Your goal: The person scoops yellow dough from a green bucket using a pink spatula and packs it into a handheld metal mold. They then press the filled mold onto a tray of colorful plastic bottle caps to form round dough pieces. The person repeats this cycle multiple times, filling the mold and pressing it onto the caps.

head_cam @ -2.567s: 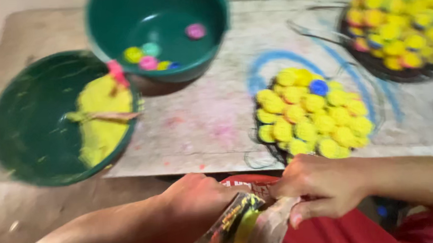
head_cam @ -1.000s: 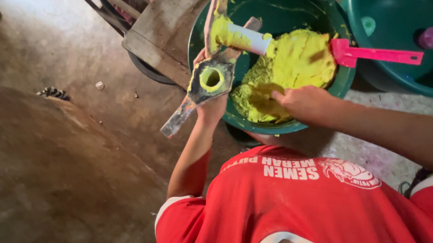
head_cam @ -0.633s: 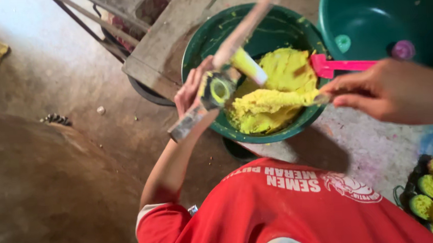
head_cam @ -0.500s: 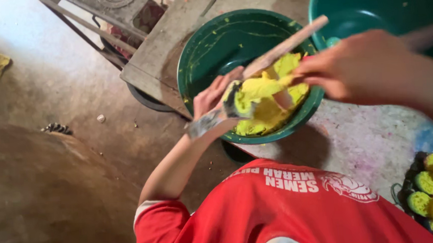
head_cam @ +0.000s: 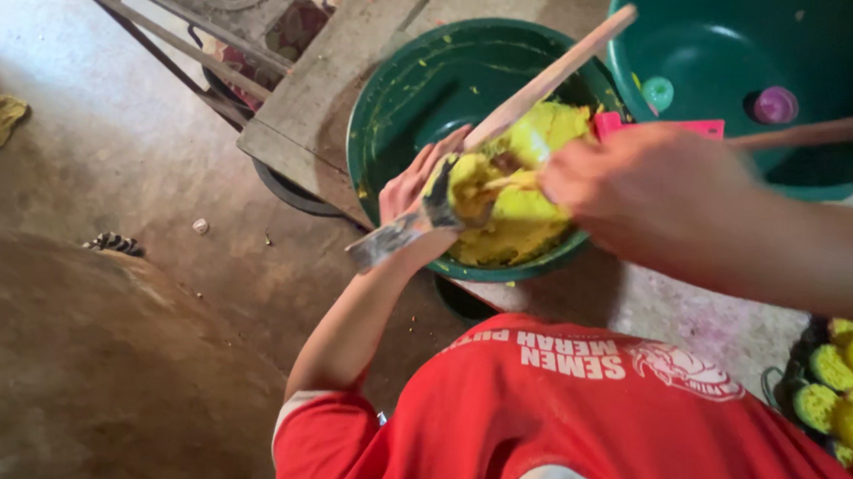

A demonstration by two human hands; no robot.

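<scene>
yellow dough-filled bag (head_cam: 463, 190) in closed l hand (head_cam: 411, 186), r hand (head_cam: 641, 192) on stick (head_cam: 545, 82)

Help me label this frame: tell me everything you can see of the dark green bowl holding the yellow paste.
The dark green bowl is round, smooth and plastic-looking, its inner wall smeared with yellow streaks. It sits on a grey worn table beside a larger teal basin. A mound of yellow paste fills its near right part. A pale wooden stick slants above it. The left hand is over its near rim; whether it touches is unclear.
</scene>
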